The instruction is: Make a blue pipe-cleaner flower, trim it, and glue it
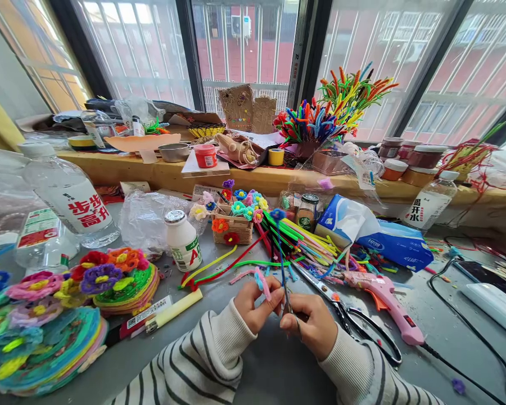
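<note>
My left hand (259,304) is closed in a pinch on a pink and light blue loop of pipe cleaner (262,283). A dark blue pipe cleaner stem (281,253) rises between my hands, topped by a fuzzy blue flower (278,215). Close beside the left, my right hand (314,323) is closed, with thumb and fingers pinching the thin dark lower part of that stem; exactly what lies between the fingertips is partly hidden. Large black-handled scissors (349,320) lie just right of my right hand, and a bundle of colourful pipe cleaners (307,242) lies beyond it.
A pink glue gun (390,301) with a black cord lies right. A white bottle (183,241) and a basket of fuzzy flowers (233,225) stand ahead. Left are a yellow-handled knife-like tool (175,311), flower-covered discs (50,351) and a large water bottle (67,197).
</note>
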Tool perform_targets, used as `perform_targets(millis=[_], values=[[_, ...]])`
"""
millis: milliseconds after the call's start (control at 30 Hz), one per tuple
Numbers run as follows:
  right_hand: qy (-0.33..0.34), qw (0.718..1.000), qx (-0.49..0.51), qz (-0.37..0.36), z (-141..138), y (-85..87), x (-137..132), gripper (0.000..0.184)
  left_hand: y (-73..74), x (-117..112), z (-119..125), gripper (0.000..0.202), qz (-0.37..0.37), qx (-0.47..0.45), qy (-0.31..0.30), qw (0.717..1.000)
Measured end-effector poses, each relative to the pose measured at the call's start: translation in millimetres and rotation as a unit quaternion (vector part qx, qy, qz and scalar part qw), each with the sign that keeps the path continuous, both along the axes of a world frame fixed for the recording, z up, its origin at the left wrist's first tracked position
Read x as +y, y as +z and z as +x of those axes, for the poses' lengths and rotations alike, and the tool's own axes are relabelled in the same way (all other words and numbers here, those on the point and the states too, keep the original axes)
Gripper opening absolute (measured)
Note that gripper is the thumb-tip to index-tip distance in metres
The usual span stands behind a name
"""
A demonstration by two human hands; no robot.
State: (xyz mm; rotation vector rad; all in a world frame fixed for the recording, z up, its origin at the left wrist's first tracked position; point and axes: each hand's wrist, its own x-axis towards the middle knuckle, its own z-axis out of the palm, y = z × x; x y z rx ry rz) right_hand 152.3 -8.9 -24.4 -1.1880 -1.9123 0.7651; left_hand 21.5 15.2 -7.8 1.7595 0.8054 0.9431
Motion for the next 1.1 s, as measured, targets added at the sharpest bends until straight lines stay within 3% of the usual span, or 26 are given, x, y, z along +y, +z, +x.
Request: perform_targets(millis=[167, 567, 867, 1100], values=[[-0.031, 0.999, 0.019, -0.001, 0.1, -1.4, 1.6, 0.052, -1.4, 0.7, 0.1, 0.023, -0.031, -0.013, -0.002, 0.999], [0.039, 0.998, 0.054, -0.019, 2.2, -6.6, 1.6, 0.06, -1.7, -0.2, 1.0, 0.022, 0.002, -0.008, 0.004, 1.0], [0.061, 0.995, 0.073, 0.01, 1.6, 3.4, 0.1, 0.061, 0.5, -2.1, 2.3, 0.022, 0.001, -0.014, -0.028, 0.999], [-0.019, 0.999, 0.023, 0.034, 4.4, 0.0, 1.2, 0.057, 0.7, -2.3, 2.4, 0.023, -0.001, -0.007, -0.02, 1.0]])
